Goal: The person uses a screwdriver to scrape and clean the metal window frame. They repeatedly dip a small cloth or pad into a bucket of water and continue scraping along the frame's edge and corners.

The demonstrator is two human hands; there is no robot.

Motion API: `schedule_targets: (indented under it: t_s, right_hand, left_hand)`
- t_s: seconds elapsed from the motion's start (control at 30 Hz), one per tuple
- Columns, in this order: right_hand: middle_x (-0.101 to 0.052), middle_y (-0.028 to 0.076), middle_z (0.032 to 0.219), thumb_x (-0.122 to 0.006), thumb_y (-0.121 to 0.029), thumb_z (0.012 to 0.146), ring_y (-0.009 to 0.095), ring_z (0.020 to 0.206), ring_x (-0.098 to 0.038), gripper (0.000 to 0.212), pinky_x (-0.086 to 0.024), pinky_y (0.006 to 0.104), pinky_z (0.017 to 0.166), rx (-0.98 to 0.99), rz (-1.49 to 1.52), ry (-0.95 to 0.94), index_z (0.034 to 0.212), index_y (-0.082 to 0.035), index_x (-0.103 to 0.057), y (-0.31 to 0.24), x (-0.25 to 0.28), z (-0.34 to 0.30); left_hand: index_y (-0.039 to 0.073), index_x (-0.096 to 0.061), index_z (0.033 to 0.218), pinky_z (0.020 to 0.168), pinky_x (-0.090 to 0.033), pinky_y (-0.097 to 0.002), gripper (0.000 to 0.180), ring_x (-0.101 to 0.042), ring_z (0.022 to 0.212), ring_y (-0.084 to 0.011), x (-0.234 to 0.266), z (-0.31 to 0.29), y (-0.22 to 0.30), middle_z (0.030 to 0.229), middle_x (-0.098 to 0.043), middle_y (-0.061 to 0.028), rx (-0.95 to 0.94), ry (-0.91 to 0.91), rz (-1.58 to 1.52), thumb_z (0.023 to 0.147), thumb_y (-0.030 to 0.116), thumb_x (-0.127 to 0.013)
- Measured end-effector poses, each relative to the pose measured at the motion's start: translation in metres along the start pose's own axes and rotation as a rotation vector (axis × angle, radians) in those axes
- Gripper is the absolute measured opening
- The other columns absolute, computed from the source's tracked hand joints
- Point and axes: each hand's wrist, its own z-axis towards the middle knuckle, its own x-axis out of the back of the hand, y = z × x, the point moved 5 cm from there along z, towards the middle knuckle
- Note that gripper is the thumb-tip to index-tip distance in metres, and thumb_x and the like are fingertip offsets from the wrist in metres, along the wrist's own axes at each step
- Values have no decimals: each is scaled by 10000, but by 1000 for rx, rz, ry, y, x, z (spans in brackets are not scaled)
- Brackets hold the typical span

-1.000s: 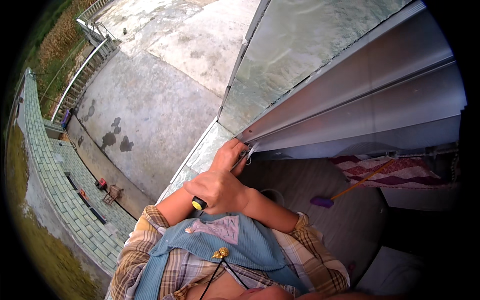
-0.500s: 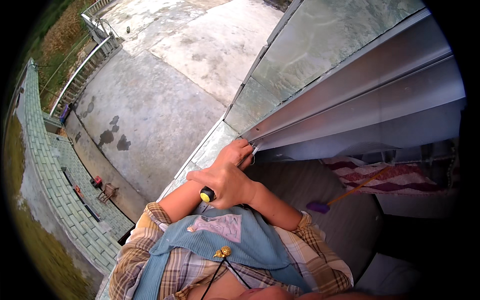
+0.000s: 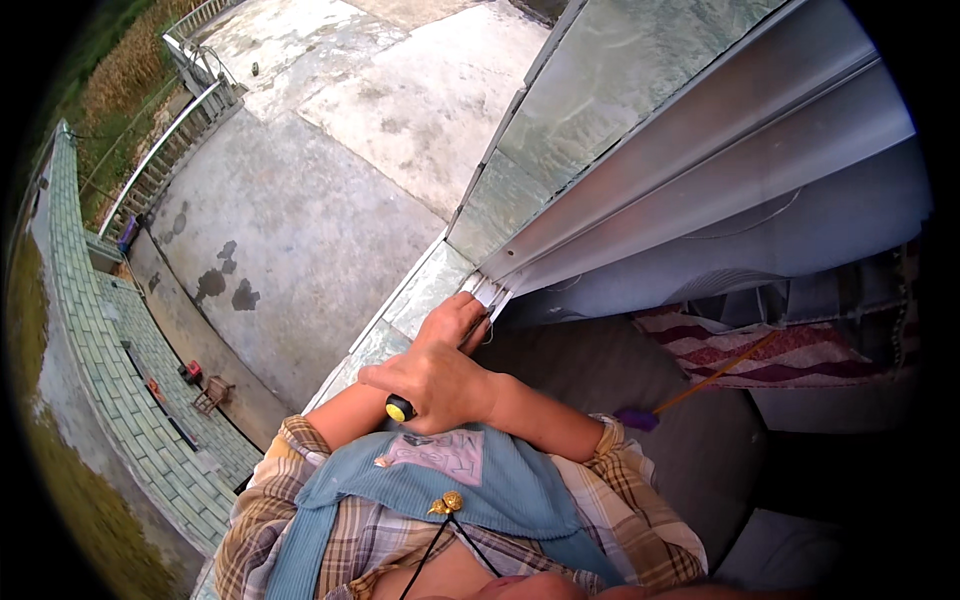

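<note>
My right hand (image 3: pixel 435 380) is closed around a screwdriver (image 3: pixel 399 408), whose black handle ends in a yellow cap. Its shaft is hidden by my hands. Just beyond, my left hand (image 3: pixel 458 322) has its fingers curled at the bottom corner of a silvery metal frame (image 3: pixel 620 225). A thin wire loop (image 3: pixel 489 333) shows beside those fingertips; what they pinch is hidden. My right forearm crosses in front of the left one. The frame's lower end meets a pale tiled sill (image 3: pixel 430 285).
Green tiled wall (image 3: pixel 580 100) flanks the frame. Bluish cloth (image 3: pixel 800 225) hangs on its inner side, above a purple-headed broom (image 3: pixel 637 418) with an orange stick. Outside and below lie a concrete yard (image 3: pixel 310 200), a white railing (image 3: pixel 165 155) and a small wooden chair (image 3: pixel 213 394).
Both hands have shifted slightly down and left, with the screwdriver still in the right. The fingertips sit a little lower at the frame's corner, showing more of it. The view has tilted slightly.
</note>
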Motion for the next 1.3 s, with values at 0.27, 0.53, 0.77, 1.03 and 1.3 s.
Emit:
schedule_targets:
  t_s: [0.27,0.53,0.77,1.03,1.3]
  right_hand:
    - [-600,115,637,-697,-108,678,322,636,-655,338,-491,433,565,36,-87,67,976,-56,-546,17,12,-5]
    - [-673,127,764,-708,-100,676,305,630,-655,439,-518,403,580,-107,-64,37,1109,-58,-654,30,17,5]
    - [-611,123,648,-691,-118,698,323,624,-653,366,-482,431,539,12,-9,98,1045,-49,-599,16,19,1]
    - [-590,64,645,-732,-102,649,268,590,-633,366,-491,375,542,78,65,117,999,-22,-661,-16,35,0]
    - [-662,113,728,-796,-194,718,290,676,-684,401,-538,384,615,14,143,135,1044,-6,-656,-3,40,-4]
  left_hand:
    - [15,-620,953,685,-490,-440,137,-587,806,-374,-13,22,-11,858,-573,-164,-43,43,-24,837,56,-680]
    - [7,-600,893,693,-486,-449,110,-569,826,-377,-12,32,-19,870,-557,-163,-92,-102,-16,804,42,-655]
    - [12,-598,881,703,-499,-446,104,-574,821,-372,-10,17,-8,867,-561,-162,35,-96,28,801,44,-657]
    - [34,-600,995,750,-510,-471,221,-599,911,-400,-10,9,-18,955,-590,-175,165,-47,-61,786,12,-670]
    - [36,-584,1122,848,-500,-452,384,-592,964,-396,-8,5,-21,990,-597,-180,193,-66,-109,750,11,-678]
